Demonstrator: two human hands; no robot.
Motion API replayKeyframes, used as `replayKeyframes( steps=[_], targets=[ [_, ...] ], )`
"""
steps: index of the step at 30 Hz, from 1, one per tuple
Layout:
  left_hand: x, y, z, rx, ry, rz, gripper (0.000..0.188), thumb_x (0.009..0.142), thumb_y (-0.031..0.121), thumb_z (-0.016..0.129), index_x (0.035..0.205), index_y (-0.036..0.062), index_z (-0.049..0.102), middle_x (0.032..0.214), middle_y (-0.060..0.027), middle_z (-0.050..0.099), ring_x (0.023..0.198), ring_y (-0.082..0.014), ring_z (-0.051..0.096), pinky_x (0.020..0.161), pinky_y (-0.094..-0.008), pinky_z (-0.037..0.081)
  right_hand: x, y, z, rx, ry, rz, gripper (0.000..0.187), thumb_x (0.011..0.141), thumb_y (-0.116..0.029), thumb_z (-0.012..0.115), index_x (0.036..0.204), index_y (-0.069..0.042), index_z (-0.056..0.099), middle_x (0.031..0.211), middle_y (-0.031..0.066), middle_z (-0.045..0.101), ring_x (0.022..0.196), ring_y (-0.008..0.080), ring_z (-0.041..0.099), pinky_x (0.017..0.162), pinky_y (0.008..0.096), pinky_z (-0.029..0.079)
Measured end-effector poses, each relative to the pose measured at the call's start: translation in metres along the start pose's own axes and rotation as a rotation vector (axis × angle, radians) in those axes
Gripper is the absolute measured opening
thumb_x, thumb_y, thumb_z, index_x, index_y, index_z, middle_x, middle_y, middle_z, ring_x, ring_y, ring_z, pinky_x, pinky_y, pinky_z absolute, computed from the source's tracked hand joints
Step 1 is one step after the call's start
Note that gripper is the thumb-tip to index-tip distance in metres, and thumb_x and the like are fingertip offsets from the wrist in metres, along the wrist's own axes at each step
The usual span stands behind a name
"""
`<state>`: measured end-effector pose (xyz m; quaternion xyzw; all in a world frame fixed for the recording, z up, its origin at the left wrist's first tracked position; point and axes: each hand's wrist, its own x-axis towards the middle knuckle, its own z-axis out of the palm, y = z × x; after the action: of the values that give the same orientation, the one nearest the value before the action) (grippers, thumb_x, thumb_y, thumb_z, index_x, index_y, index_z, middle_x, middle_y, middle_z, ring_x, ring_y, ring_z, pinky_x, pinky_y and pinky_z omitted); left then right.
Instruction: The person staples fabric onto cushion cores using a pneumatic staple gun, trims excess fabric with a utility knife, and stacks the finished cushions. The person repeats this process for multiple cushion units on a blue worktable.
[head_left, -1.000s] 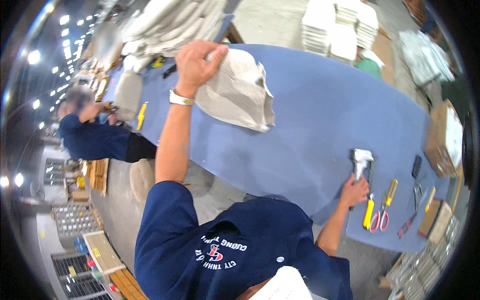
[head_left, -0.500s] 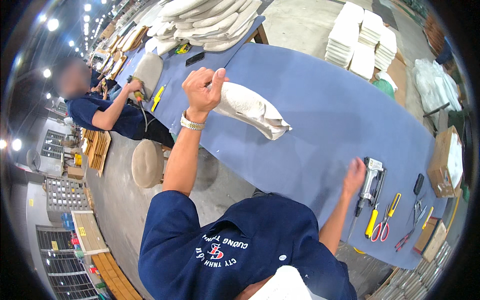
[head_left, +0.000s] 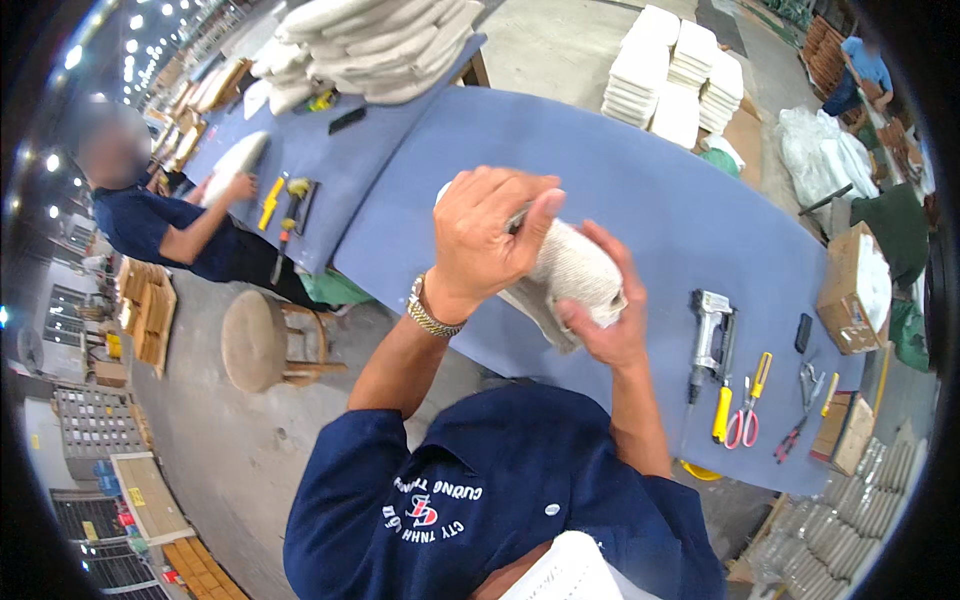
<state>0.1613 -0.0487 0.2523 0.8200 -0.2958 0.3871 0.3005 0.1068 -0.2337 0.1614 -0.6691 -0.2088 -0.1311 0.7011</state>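
Observation:
A curved pad covered in beige ribbed fabric is held up over the blue-covered table, in front of my chest. My left hand is closed on its left end, thumb up, and hides part of it. My right hand grips the other end, thumb on the near side and fingers behind. Loose fabric hangs below the pad. To the right of my right hand lies a silver pneumatic staple gun, well apart from it.
Scissors, red-handled pliers and a cardboard box are at the right. Beige cushions are piled far left. A co-worker stands left, near a round stool. White pads are stacked beyond the table.
My right hand has come from beside the staple gun to grip the pad. My left hand has lowered and moved right with it. The co-worker has put down a tool and holds a pad.

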Motion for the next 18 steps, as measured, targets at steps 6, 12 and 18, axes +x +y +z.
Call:
replayKeyframes(
  steps=[6, 12, 18],
  targets=[
    [-0.029, -0.03, 0.007, -0.464, -0.243, -0.426, 0.073, 0.076, 0.041, 0.09, 0.134, 0.0048, 0.064, 0.108, -0.0127, 0.076, 0.099, -0.0239, 0.073, 0.089, -0.0358, 0.056, -0.018, 0.004, -0.06, 0.014, 0.081, 0.122, 0.065, 0.084, -0.019, 0.085, 0.137, 0.006, 0.056, 0.122, 0.0143, 0.07, 0.114, 0.0217, 0.066, 0.099, 0.0366, 0.052],
    [-0.112, -0.026, 0.064, -0.533, -0.51, -0.653, 0.072, 0.069, 0.051, 0.093, 0.117, 0.0043, 0.067, 0.105, -0.0126, 0.076, 0.097, -0.0289, 0.075, 0.085, -0.0397, 0.057, -0.04, 0.083, -0.164, 0.335, 0.407, 0.18, 0.061, 0.096, -0.033, 0.073, 0.142, 0.002, 0.052, 0.132, 0.0158, 0.064, 0.122, 0.028, 0.063, 0.102, 0.0411, 0.052],
    [-0.205, -0.025, 0.115, -0.412, -0.434, -0.493, 0.067, 0.069, 0.048, 0.092, 0.119, 0.0085, 0.069, 0.106, -0.0085, 0.075, 0.098, -0.0299, 0.072, 0.086, -0.0419, 0.056, -0.073, 0.134, -0.243, 0.594, 0.622, 0.245, 0.061, 0.105, -0.047, 0.055, 0.149, -0.005, 0.048, 0.144, 0.0134, 0.059, 0.13, 0.0334, 0.058, 0.107, 0.0515, 0.05]
  ],
)
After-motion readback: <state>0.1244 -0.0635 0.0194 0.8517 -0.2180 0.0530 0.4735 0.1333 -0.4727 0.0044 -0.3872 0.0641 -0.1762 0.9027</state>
